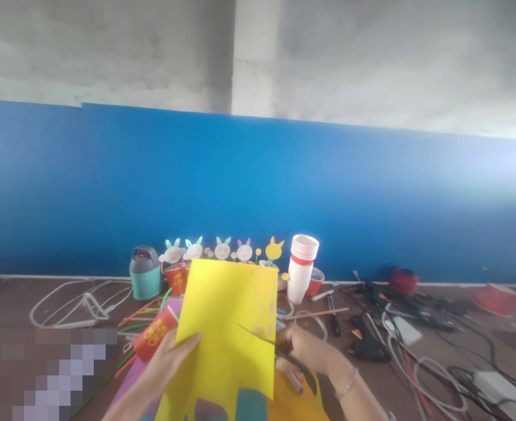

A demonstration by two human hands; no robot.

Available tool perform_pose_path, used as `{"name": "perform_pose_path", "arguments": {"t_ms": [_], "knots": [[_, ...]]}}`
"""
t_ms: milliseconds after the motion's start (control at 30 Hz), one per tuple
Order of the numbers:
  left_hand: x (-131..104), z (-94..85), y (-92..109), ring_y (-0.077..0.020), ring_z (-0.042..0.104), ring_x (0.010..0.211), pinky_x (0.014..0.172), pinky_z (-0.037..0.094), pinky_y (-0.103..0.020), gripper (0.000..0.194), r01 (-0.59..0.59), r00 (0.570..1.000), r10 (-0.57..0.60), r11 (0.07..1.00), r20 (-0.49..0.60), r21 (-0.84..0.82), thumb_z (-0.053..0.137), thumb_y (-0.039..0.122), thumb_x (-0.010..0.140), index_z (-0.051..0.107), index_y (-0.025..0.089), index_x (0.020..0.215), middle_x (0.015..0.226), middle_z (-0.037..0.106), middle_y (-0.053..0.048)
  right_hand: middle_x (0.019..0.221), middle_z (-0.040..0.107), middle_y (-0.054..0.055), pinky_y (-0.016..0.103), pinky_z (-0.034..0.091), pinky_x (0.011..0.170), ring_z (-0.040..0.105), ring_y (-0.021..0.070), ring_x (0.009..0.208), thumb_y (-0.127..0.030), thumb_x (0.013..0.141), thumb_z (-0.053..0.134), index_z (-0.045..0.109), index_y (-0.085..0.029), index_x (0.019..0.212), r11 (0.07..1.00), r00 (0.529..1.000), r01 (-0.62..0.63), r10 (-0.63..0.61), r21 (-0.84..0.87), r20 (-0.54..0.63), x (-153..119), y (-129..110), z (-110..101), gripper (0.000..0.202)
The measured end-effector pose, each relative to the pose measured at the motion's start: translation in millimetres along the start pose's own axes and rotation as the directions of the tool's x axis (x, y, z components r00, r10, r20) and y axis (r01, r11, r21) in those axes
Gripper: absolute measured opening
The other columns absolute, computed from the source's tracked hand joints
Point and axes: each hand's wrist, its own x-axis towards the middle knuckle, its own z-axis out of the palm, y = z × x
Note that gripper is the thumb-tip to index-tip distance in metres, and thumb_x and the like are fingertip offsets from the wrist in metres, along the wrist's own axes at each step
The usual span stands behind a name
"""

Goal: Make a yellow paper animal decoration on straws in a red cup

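My left hand grips the left edge of a yellow sheet of paper, thumb on its front. Faint drawn outlines run down the sheet's upper right side. In my right hand is a pair of scissors, its thin blades pointing left across the sheet from its right edge. Whether the blades are parted I cannot tell. Dark cut-out shapes show at the sheet's bottom edge, one of them teal. A red paper cup lies tilted beside my left hand. Orange paper lies below my right hand.
Several paper animal faces stand in a row behind the sheet. A stack of white cups and a teal container flank them. Tangled cables spread over the right side. A blue partition borders the table's back.
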Motion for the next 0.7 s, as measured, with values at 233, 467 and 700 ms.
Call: {"name": "perform_pose_path", "arguments": {"t_ms": [233,467,700], "knots": [[-3,5.8,0,-0.0369,0.071,0.092,0.082,0.057,-0.045,0.054,0.014,0.999,-0.011,0.995,0.031,-0.099,0.08,0.041,0.069,0.068,0.013,0.114,0.105,0.075,-0.016,0.052,0.062,-0.002,0.024,0.046,0.055,0.053,0.0109,0.049,-0.014,0.072,0.051,0.073,-0.013,0.065,1.0,0.999,-0.02,0.021,0.019,-0.032,0,-7,2,0.023],[-7,10.1,4,-0.0382,0.072,0.088,0.077,0.058,-0.045,0.054,0.037,0.999,-0.034,0.993,0.036,-0.11,0.08,0.041,0.068,0.068,0.011,0.112,0.101,0.076,-0.017,0.046,0.058,-0.004,0.028,0.051,0.058,0.052,0.0115,0.045,-0.02,0.074,0.057,0.074,-0.016,0.061,0.999,0.996,0.043,-0.042,0.013,-0.079,1,-6,3,0.022],[-4,10.5,-6,-0.0355,0.072,0.091,0.082,0.057,-0.044,0.045,0.006,0.999,0.0,0.987,0.033,-0.163,0.078,0.042,0.072,0.07,0.013,0.106,0.102,0.076,-0.015,0.068,0.073,0.006,0.042,0.054,0.081,0.068,0.0267,0.079,-0.044,0.073,0.07,0.078,-0.017,0.076,0.968,0.974,0.206,-0.188,0.145,-0.13,14,-7,14,0.029]]}}
